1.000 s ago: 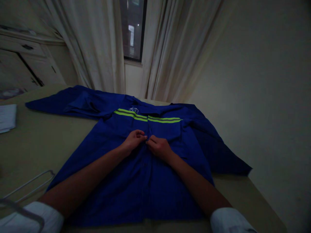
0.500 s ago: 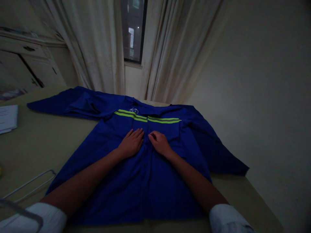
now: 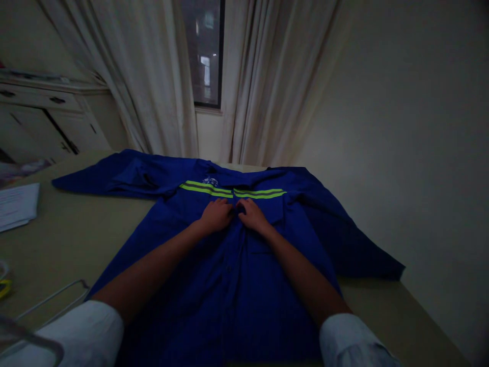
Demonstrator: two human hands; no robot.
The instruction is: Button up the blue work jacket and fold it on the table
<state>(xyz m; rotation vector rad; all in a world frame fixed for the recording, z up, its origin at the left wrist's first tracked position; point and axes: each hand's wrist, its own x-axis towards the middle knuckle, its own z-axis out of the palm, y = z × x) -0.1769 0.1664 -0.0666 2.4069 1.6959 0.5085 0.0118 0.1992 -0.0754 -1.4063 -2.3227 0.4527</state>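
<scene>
A blue work jacket point(image 3: 198, 285) lies front side up, spread over the table, its sleeves reaching out to both sides. Yellow-green and grey stripes cross its chest, and a small white print sits above the left stripe. Its buttoned front strip runs down the middle. Just below the stripes, my left hand point(image 3: 218, 214) has curled its fingers onto the left edge of that strip. Opposite it, my right hand point(image 3: 252, 215) pinches the right edge, thumb and forefinger bent together. The fingertips and any button under them are too dark to make out.
On the table point(image 3: 84, 229), papers point(image 3: 19, 204) lie at the left. A wire hanger point(image 3: 57, 300) rests by my left forearm, near a yellow object point(image 3: 4, 288) at the edge of view. Curtains point(image 3: 153, 76) and a wall point(image 3: 401, 127) stand behind, with a cabinet point(image 3: 49, 117) at back left.
My left hand has gone from lying flat on the jacket to curled fingers at the front strip. Both hands have moved slightly up towards the stripes. The view has shifted a little.
</scene>
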